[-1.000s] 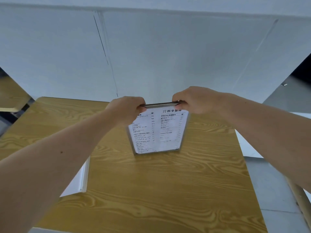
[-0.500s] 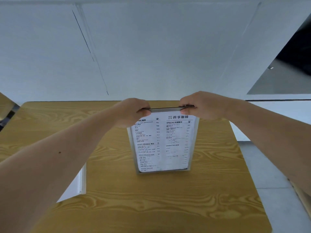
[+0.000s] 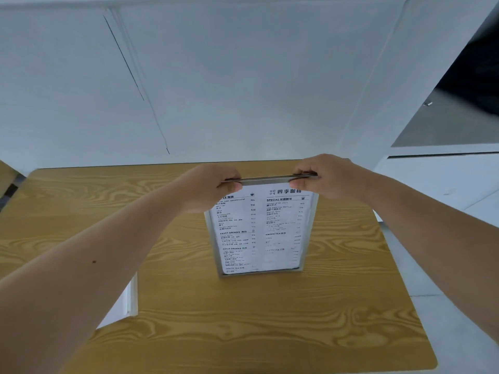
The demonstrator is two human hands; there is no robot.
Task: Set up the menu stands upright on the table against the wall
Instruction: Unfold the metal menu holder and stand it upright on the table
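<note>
A silver-framed menu stand (image 3: 260,233) with a white printed menu stands upright near the middle of the wooden table (image 3: 243,319), its printed face toward me. My left hand (image 3: 213,187) grips its top edge at the left corner. My right hand (image 3: 326,176) grips the same edge at the right corner. The stand's bottom edge rests on the tabletop, well short of the white wall (image 3: 243,90) behind the table. A second white menu stand (image 3: 129,300) lies flat at the table's left, mostly hidden by my left forearm.
The table's far edge meets the white wall. Grey floor (image 3: 445,319) runs along the table's right side. Another wooden table edge (image 3: 5,171) shows at far left. A dark opening (image 3: 472,76) sits at upper right.
The view has shifted so the menu stand appears lower and nearer to me. Both hands keep the same grip on its top edge. The stand stays upright on the table.
</note>
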